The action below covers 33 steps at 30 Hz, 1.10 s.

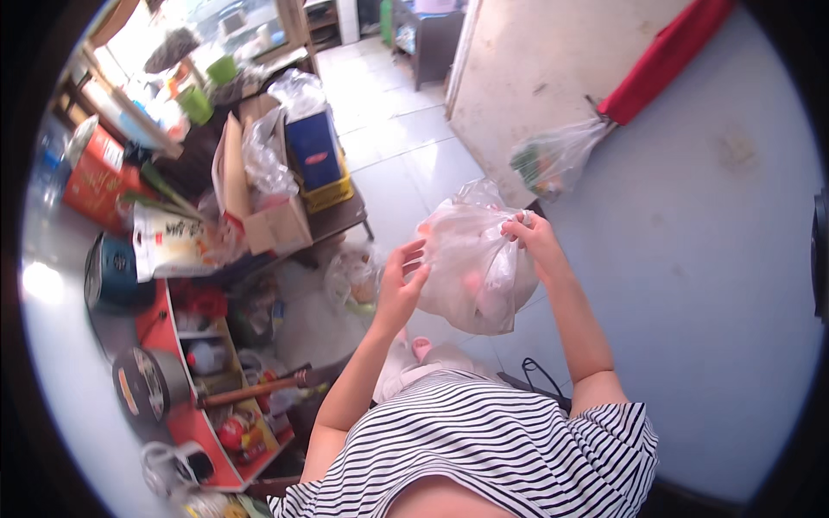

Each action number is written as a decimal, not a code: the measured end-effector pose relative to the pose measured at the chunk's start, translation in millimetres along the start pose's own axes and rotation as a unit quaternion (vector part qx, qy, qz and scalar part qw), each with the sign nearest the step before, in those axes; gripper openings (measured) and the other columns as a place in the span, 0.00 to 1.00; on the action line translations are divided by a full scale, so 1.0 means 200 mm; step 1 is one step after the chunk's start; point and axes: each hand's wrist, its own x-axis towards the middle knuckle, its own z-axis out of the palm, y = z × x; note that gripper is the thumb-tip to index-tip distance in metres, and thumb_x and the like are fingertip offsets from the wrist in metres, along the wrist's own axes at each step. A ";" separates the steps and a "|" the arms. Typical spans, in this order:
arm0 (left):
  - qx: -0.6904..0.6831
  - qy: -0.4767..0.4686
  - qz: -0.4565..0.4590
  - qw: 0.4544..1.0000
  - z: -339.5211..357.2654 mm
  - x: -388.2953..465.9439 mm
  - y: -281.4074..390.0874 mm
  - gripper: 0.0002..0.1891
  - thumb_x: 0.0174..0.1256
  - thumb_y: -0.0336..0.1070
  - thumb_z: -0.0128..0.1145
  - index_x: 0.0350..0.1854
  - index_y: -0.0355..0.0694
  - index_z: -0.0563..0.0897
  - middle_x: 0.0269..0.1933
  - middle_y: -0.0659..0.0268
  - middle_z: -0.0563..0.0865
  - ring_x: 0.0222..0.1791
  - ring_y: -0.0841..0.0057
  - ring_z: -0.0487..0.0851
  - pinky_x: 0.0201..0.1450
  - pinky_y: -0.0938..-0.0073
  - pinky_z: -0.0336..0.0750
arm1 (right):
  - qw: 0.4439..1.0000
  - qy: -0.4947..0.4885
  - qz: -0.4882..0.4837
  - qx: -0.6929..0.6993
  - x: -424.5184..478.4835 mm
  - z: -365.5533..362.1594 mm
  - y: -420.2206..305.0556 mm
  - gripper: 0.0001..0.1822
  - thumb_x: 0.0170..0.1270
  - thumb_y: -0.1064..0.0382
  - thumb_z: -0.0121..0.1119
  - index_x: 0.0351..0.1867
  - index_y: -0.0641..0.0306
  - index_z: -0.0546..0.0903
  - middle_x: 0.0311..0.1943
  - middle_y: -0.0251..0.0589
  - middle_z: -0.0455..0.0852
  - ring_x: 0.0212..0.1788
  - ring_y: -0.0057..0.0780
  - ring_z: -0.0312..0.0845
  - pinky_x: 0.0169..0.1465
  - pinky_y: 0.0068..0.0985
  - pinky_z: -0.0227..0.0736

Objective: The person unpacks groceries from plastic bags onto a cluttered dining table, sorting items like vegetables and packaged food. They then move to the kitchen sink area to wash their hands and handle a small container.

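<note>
A filled, thin white plastic bag (pixel 453 272) hangs in front of me, with pinkish and orange contents showing dimly through it. My right hand (pixel 528 232) pinches the gathered top of the bag. Beside the bag's left side is my left hand (pixel 403 278), fingers apart and slightly curled; whether its fingertips touch the plastic I cannot tell. What exactly lies inside the bag is blurred by the film.
Past my right hand, another plastic bag (pixel 550 162) hangs on the wall under a red folded cloth item (pixel 660 71). Leftward stand an open cardboard box (pixel 278 223), a blue box (pixel 315 149) and a red shelf unit (pixel 214 447) holding appliances. A further bag (pixel 353 275) rests on the floor.
</note>
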 end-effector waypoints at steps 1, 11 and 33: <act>0.001 0.000 0.005 1.000 -0.01 0.05 0.02 0.22 0.65 0.28 0.52 0.62 0.35 0.71 0.60 0.59 0.76 0.60 0.73 0.74 0.61 0.73 0.70 | 1.000 0.021 -0.006 -0.011 0.01 -0.03 -0.03 0.09 0.55 0.62 0.65 0.34 0.61 0.79 0.30 0.29 0.82 0.33 0.16 0.70 0.40 0.19 0.62; 0.020 -0.095 0.070 0.993 0.23 0.64 0.13 0.19 0.65 0.30 0.54 0.59 0.36 0.73 0.60 0.61 0.77 0.59 0.73 0.75 0.59 0.74 0.70 | 0.975 0.200 -0.070 0.066 0.01 -0.56 -0.14 0.09 0.56 0.59 0.64 0.32 0.58 0.78 0.27 0.30 0.82 0.32 0.16 0.68 0.39 0.19 0.58; 0.410 -0.174 0.319 0.837 2.57 2.59 -0.59 0.31 0.51 0.25 0.54 0.63 0.38 0.67 0.58 0.50 0.74 0.54 0.51 0.74 0.54 0.55 0.73 | 0.945 0.284 -0.015 0.162 0.17 -2.04 0.08 0.09 0.58 0.69 0.64 0.36 0.66 0.76 0.31 0.36 0.81 0.34 0.22 0.78 0.43 0.21 0.72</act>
